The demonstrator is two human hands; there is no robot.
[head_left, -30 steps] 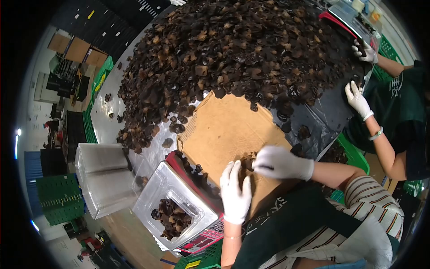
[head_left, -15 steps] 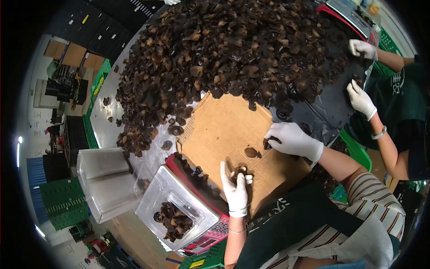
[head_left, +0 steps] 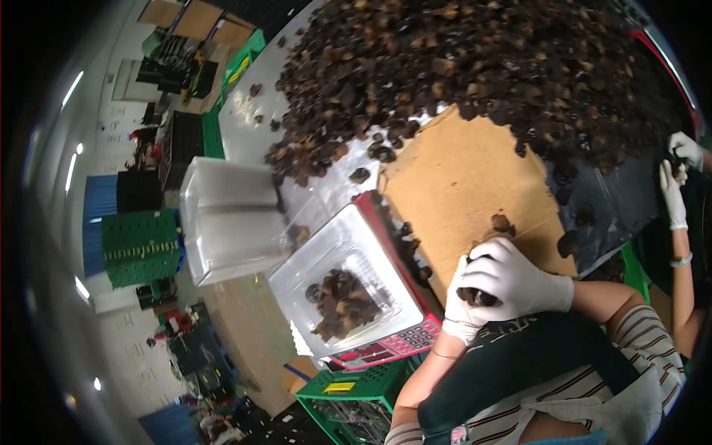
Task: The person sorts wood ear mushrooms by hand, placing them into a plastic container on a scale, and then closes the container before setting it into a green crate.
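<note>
Both hands gloved, pressed tog. around a clump of dark fungus pieces (head_left: 478, 297): R hand (head_left: 512, 278) on top, fingers curled over, clump showing under them; L hand (head_left: 456, 308) alongside, mostly hidden behind R, so can't tell how firmly its fingers close. Clump sits between the palms, above the near edge of the cardboard sheet (head_left: 460, 163), close to the apron (head_left: 519, 348). Step in hand looks like cupping/bundling pcs. To do it well, I'd say: keep palms rounded, press evenly, don't crush, as thin curled pcs prob. tear or slip out at the open side by the L wrist; keep hands low over the cardboard so any drop lands there, not on the apron. One loose piece (head_left: 502, 224) lies on the cardboard just beyond the R knuckles; mind it w/ the R fingers. To the L, by the near edge of the surface (head_left: 256, 130), a red digital scale (head_left: 415, 337) bears a clear plastic tray (head_left: 363, 259) w/ a small fungus pile (head_left: 345, 304) inside; elbows best kept off it. Stacked clear trays (head_left: 230, 222) stand farther L, near the surface's L edge. The big fungus heap (head_left: 460, 59) spreads past the cardboard's far edge; a few strays lie on dark plastic sheeting (head_left: 608, 193) to the R. At the R edge, a co-worker's gloved hands (head_left: 673, 196), close tog., details too small to tell.
</note>
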